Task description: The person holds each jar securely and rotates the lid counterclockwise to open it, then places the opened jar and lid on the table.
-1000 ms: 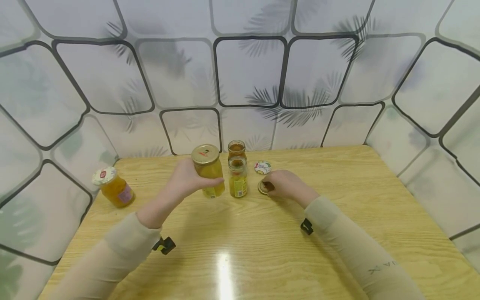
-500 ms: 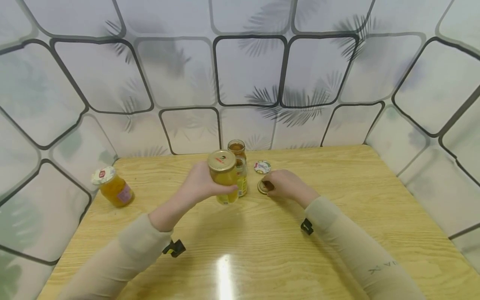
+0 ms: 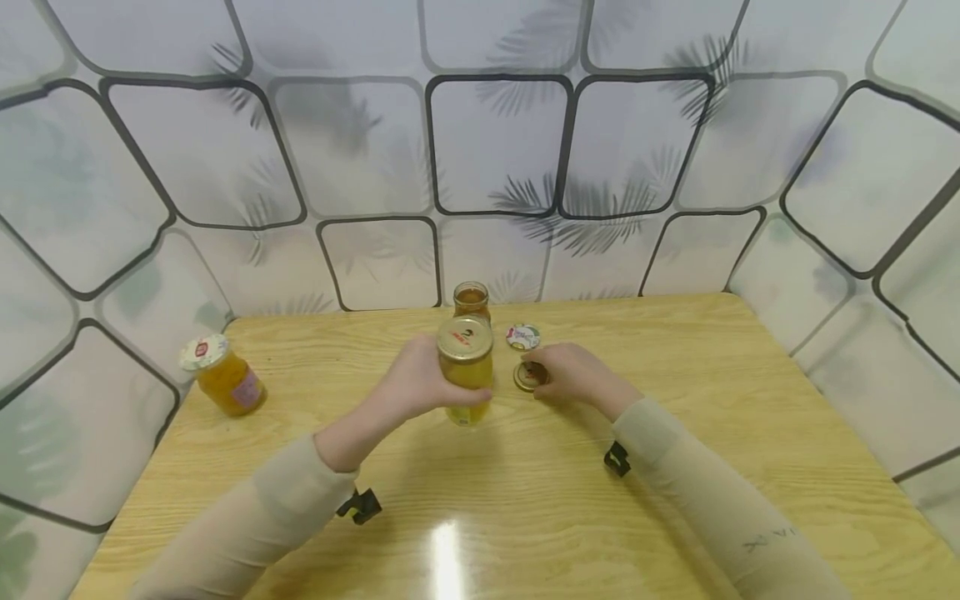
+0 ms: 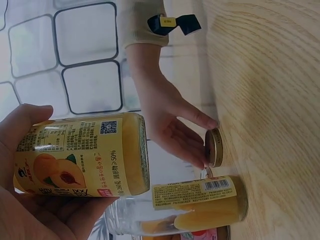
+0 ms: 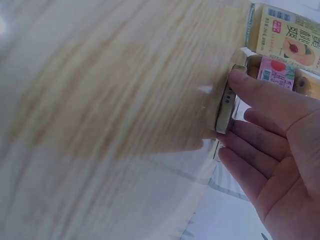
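My left hand (image 3: 411, 379) grips a glass jar of yellow peaches (image 3: 472, 372) with a gold lid, held upright above the table. The peach picture on its label shows in the left wrist view. Behind it in the head view, and mostly hidden there, stands a lidless jar with yellow fruit (image 4: 210, 212). My right hand (image 3: 576, 377) pinches a gold jar lid (image 3: 527, 377) at its edges, low at the tabletop. Just beyond lies a white patterned lid (image 3: 522, 336). An open jar with amber contents (image 3: 472, 300) stands at the back.
A lidded jar of orange contents with a purple label (image 3: 230, 382) stands at the table's left side. The wooden table (image 3: 600, 533) meets patterned walls (image 3: 495, 142) at the back and sides.
My left hand has carried the peach jar to the right and nearer, so it now covers the lidless jar of yellow fruit. My right hand has stayed at the gold lid.
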Demonstrator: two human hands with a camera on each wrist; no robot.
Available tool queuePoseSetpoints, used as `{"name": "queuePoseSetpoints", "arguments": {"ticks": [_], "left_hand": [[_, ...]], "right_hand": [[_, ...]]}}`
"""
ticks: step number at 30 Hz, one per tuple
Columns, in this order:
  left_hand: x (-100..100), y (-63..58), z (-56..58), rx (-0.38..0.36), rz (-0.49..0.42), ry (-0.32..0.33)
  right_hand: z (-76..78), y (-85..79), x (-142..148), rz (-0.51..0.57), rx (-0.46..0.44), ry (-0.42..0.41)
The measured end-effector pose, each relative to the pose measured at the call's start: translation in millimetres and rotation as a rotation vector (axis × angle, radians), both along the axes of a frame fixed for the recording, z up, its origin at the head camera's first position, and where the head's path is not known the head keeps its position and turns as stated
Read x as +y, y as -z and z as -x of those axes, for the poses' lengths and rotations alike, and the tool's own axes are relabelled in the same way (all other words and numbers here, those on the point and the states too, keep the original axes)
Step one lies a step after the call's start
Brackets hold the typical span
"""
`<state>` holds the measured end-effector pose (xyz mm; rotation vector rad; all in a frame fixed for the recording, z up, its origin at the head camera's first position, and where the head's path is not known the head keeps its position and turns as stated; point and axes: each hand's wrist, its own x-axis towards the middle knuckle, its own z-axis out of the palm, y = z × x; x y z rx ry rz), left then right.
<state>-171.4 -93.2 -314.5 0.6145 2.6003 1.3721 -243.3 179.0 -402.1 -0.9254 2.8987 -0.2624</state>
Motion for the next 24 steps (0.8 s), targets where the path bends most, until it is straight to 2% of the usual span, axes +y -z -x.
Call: {"name": "queuePoseSetpoints", "arguments": {"ticks": [4,9,18,24], "left_hand": [[2.4,3.7,0.7,0.002,0.001,0.014],[3.2,9.1,3.0,0.014,0.003,0.037],[4.0,8.5,1.1,0.007,0.034,0.04],[5.7,12.8,1.8,0.004,0.035,0.044]], "right_hand": [[1.9,1.9,2.0,0.025,-0.036,0.007],[-0.3,-5.6,3.9,0.083,-0.01,-0.004],[-8.9,-46.4,4.5,0.176,0.096,-0.032],[-16.9,-75.7,0.9,0.19,0.15,-0.056]]}}
